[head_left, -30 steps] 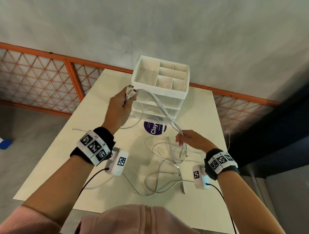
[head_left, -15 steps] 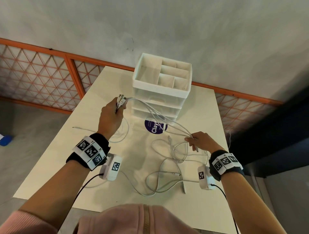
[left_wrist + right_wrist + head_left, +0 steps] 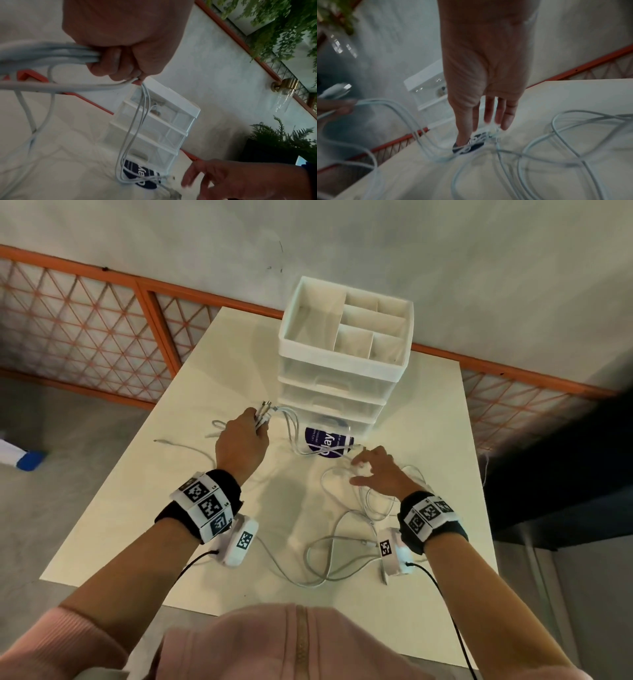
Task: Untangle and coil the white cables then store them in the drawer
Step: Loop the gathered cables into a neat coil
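The left hand [image 3: 241, 445] was closed around a bundle of white cables [image 3: 337, 546], its fingers [image 3: 109, 63] curled tight on several strands, with the metal plug ends [image 3: 264, 407] pointing away toward the far left. From that fist the strands drooped right and near, crossing a round dark sticker [image 3: 327, 441] on the worktop [image 3: 137, 508]. The rest of the cables lay in loose tangled loops on the near right part of the worktop, reaching close to its near edge; one thin end [image 3: 178, 444] trailed out to the left.

The right hand [image 3: 380, 474] hovered over the loops just right of the sticker, fingers [image 3: 489, 111] straight and spread, gripping nothing.

A white drawer unit [image 3: 342, 364] stood at the far middle of the worktop, drawers closed, its open top tray split into compartments. Bare surface lay to the left of the left hand and along the far right beside the unit. An orange lattice railing [image 3: 85, 337] ran behind the far edge.

The left wrist view showed the strands hanging in front of the unit's clear drawer fronts [image 3: 159, 129] and plants [image 3: 283, 27] beyond the railing, which the head view did not. The right wrist view was blurred; whether the fingertips touched a cable could not be told.
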